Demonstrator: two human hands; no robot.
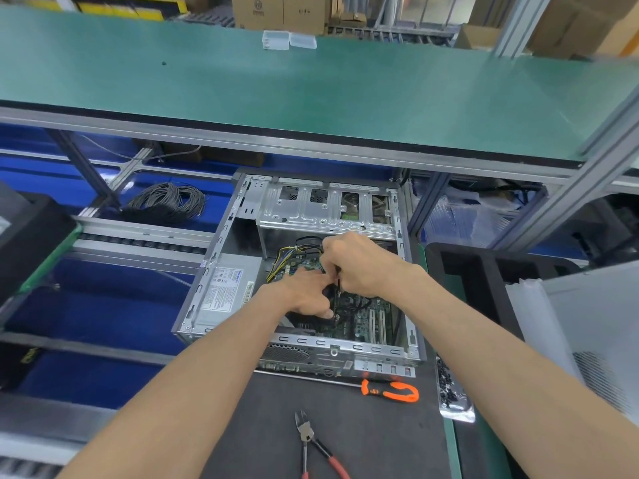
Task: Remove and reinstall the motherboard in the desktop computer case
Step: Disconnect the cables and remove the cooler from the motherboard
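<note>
- While there is only the head view to go on, it shows both hands down inside the open computer case (221,243), which lies on its side on a dark mat (363,430).
- The right hand (359,262) has its fingers curled round a thin dark tool (338,283), seemingly a screwdriver, held upright with the tip on the motherboard (359,319).
- The left hand (307,292) rests on the board just beside that tool, fingers bent with the tips near a screw; whether it pinches anything cannot be told.
- The motherboard sits flat on the case floor, beside the power supply (228,288), with wires (294,257) running to it.
- Risk, as I judge it: the tip could slip off a screw and scratch the board, or a loose screw could drop among the parts; pulling the board with wires attached would strain them.
- Hidden: the hands cover the tool tip and much of the board, so the screw count is unclear.
- An orange screwdriver (390,391) and red-handled cutters (316,444) lie on the mat near the case.
</note>
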